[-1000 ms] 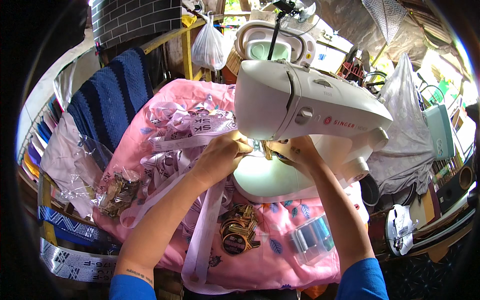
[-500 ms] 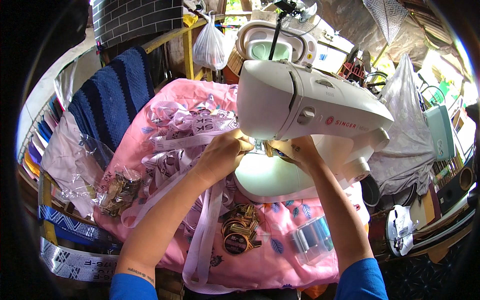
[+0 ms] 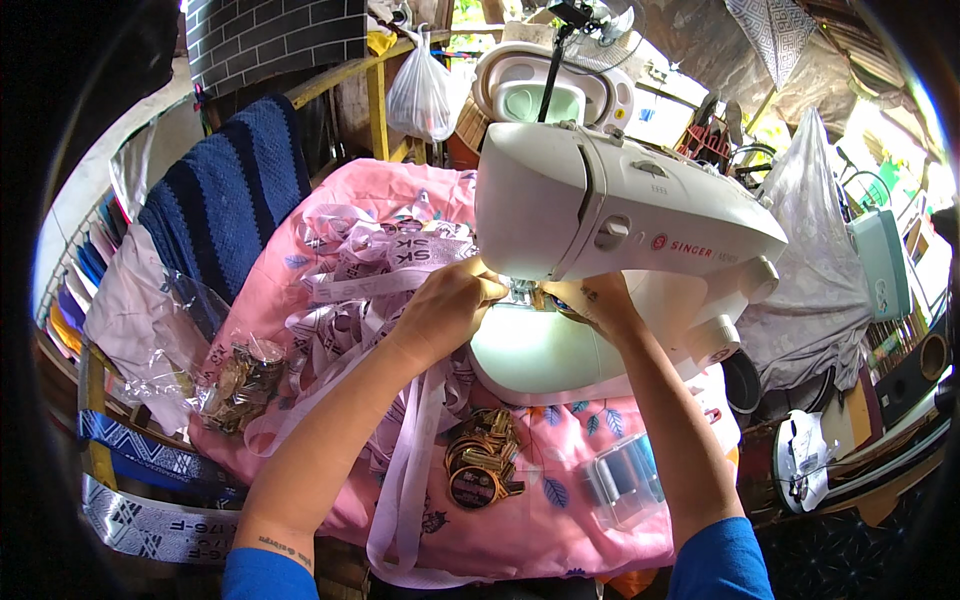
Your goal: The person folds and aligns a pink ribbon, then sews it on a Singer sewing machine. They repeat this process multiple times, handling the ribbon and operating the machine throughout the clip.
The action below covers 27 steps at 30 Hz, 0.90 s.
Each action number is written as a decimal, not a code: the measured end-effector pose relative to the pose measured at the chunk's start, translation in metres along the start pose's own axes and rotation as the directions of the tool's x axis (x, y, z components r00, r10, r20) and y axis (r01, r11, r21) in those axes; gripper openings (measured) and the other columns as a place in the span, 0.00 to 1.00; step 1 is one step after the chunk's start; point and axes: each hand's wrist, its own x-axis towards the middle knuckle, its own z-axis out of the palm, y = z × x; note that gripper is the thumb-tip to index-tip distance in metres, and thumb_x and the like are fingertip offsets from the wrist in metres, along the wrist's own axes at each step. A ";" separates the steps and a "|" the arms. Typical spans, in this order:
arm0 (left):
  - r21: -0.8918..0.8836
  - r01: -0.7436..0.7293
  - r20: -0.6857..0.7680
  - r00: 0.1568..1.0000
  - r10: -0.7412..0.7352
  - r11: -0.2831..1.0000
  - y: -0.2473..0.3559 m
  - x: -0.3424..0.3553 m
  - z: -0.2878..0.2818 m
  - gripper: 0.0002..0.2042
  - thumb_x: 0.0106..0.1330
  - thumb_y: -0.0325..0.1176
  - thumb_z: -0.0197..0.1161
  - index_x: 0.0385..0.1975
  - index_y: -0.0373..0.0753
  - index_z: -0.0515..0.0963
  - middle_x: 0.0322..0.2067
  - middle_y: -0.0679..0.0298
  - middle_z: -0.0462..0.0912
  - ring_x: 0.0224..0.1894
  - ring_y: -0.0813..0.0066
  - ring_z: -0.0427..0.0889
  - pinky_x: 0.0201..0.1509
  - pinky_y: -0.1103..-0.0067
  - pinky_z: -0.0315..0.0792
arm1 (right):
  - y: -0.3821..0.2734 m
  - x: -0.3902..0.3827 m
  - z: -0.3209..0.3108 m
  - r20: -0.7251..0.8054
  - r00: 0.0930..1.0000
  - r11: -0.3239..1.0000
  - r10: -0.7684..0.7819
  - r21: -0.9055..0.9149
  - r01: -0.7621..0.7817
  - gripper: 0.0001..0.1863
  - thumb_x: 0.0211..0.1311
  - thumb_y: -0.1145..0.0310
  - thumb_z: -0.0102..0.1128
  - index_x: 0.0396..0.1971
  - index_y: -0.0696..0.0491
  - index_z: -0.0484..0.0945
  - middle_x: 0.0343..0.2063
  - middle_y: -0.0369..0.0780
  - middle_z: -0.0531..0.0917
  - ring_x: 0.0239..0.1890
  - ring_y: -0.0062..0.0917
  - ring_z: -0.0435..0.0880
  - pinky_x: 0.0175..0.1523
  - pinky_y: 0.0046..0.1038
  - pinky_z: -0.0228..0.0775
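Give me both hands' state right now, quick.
Left hand: closed in a pinch beside the presser foot; what it holds cannot be told.
Right hand: closed on a gold-coloured piece, mostly hidden.

As I see, the head-worn wide cam looks fwd & down, from quite near, onto sewing machine (image 3: 640, 205) & pink cloth (image 3: 560, 535).

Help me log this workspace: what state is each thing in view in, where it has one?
Sewing machine: upright; whether running, unclear.
Left hand: fingers bent, grip unclear.
Right hand: fingers bent, grip partly hidden.
Lilac ribbons: heaped loosely.
Gold-coloured pieces: piled up.
Pink cloth: spread out, wrinkled.
Clear plastic box: things inside; lid unclear.
White plastic bag: hanging, bulging.
Striped blue cloth: draped.
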 end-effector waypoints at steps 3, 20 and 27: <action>0.020 0.016 0.005 1.000 -0.016 1.000 -0.003 -0.004 -0.004 0.10 0.53 0.26 0.63 0.35 0.36 0.83 0.35 0.53 0.80 0.39 0.58 0.82 0.45 0.71 0.74 | -0.023 0.000 0.010 0.021 0.999 0.946 -0.031 -0.323 0.036 0.20 0.52 0.66 0.67 0.45 0.57 0.76 0.40 0.39 0.81 0.43 0.23 0.80 0.47 0.28 0.72; -0.342 0.184 0.171 0.976 -0.131 0.921 -0.031 -0.025 -0.047 0.27 0.45 0.18 0.64 0.48 0.45 0.70 0.48 0.61 0.67 0.46 0.64 0.77 0.46 0.76 0.77 | -0.120 -0.071 -0.001 -0.032 0.978 0.753 -0.206 -0.643 0.138 0.14 0.52 0.64 0.63 0.38 0.53 0.79 0.31 0.44 0.82 0.32 0.38 0.83 0.37 0.41 0.74; 0.255 0.239 -0.146 0.967 -0.207 0.937 -0.032 -0.053 -0.165 0.21 0.46 0.24 0.72 0.42 0.35 0.75 0.44 0.57 0.77 0.44 0.62 0.79 0.47 0.75 0.73 | -0.202 -0.263 -0.002 0.848 0.507 0.983 0.155 -0.186 0.011 0.09 0.59 0.66 0.56 0.38 0.48 0.79 0.35 0.39 0.82 0.31 0.33 0.83 0.35 0.35 0.77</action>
